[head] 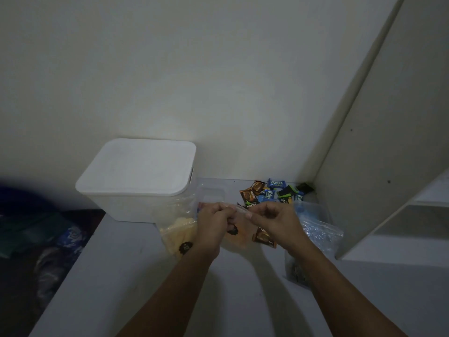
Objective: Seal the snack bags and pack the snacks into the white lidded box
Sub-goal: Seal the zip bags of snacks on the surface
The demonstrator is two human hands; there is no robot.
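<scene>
**Snack bag zip half-pinched, easy to botch**

Snack bag [237, 233] with orange snacks hangs between both hands over the white counter [136, 276], just right of the lidded white box [136, 176]. Left hand [213, 221] and right hand [272, 218] pinch its top strip, close together. Risk: the slippery strip gets skipped and stays part open, so snacks spill later. Dim light hides whether the zip has closed; the bag's lower half sits behind the wrists.

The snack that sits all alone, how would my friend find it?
Start at the big white box by the wall, then look right past the two hands to the pile of wrappers in the corner. The lone snack lies nearer, under the right hand: one brown wrapper, apart from the pile.
</scene>
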